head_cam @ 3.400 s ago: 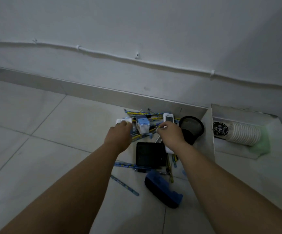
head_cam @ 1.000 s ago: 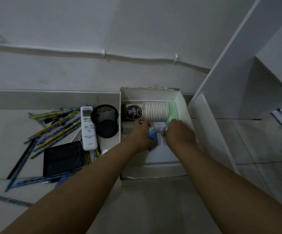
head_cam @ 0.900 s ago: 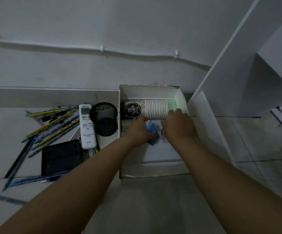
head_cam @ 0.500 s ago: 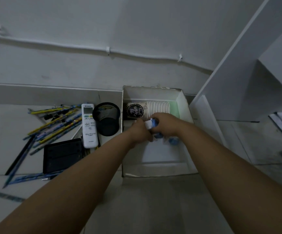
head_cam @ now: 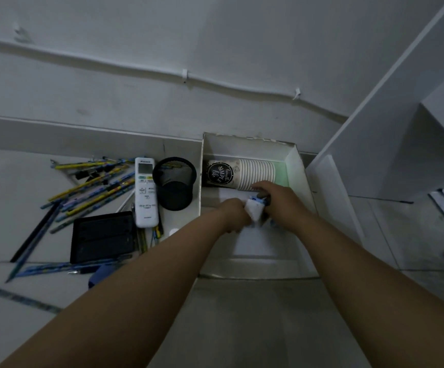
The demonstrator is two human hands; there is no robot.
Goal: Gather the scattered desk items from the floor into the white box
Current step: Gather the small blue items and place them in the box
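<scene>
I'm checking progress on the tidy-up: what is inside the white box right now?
In the white box a stack of paper cups lies on its side. Both hands, left and right, hold small white-and-blue items over it, hiding part of the bottom.

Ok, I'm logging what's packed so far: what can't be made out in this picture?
- Head view: small white and blue items between left hand and right hand; fingers cover them.
- White box floor: forearms hide it.
- Blue object: left forearm hides most.

The paper cup stack (head_cam: 242,174) carries a black round label reading "SIMPLE life".
</scene>
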